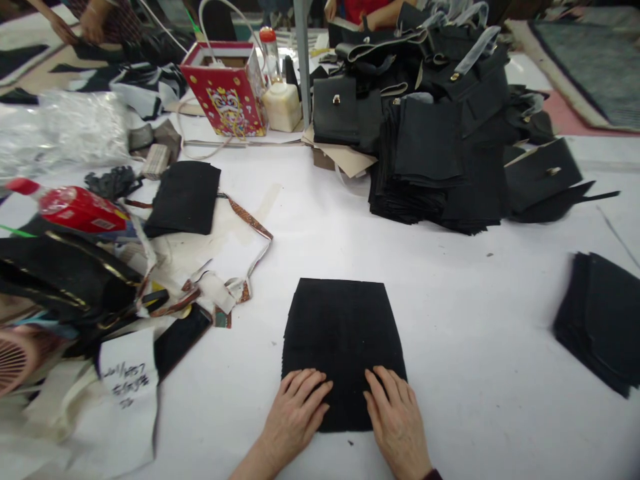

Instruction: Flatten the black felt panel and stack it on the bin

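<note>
A white table [450, 280] filled nearly the whole view, lit evenly from above with only soft shadows. A grey post [303, 60] rose from its far middle. Beyond the right edge lay a dark rug [590, 60] with a pale border, and beside it a pink strip of floor [565, 113]. At the far left, black-and-white patterned cloth [30, 60] covered another surface, where another person's hands [75, 27] rested. A second person in red [365, 10] stood at the far side. No walls or windows could be seen.
</note>
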A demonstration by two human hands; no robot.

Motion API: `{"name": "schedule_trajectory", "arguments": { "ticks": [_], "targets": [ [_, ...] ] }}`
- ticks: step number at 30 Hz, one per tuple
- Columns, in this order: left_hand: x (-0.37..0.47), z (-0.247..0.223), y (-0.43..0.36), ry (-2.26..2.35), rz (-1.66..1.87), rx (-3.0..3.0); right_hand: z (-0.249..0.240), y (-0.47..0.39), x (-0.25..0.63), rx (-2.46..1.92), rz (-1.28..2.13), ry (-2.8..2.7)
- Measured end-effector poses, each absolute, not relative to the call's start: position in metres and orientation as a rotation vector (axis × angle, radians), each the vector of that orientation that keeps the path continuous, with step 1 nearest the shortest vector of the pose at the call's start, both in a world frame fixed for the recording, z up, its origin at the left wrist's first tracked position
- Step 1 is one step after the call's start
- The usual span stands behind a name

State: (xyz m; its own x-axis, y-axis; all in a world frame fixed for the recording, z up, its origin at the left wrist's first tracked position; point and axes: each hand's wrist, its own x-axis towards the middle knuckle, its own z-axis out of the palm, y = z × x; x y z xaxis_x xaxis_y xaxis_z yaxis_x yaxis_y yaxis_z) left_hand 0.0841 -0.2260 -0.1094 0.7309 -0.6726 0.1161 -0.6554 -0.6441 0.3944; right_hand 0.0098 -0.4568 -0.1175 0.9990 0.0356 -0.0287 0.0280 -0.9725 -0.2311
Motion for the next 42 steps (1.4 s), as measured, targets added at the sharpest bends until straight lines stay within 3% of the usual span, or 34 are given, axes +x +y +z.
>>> {"name": "schedule_trajectory", "arguments": {
  "ticks": [25, 33, 42],
  "targets": [
    [0.072, -0.128, -0.209, -1.127, -0.071, 2.519, -0.122, -0.473, -0.01, -2.771, -0.025, 0.093],
    [0.082, -0.114, -0.216, -0.22, -0.178, 2.515, -0.096, -0.48, 0.03, -2.313, -0.016, 0.624],
    [0.083, -0.138, -0.229, -0.374, -0.2, 2.792, -0.142, -0.476, 0.042, -2.731, 0.076, 0.284]
  ]
}}
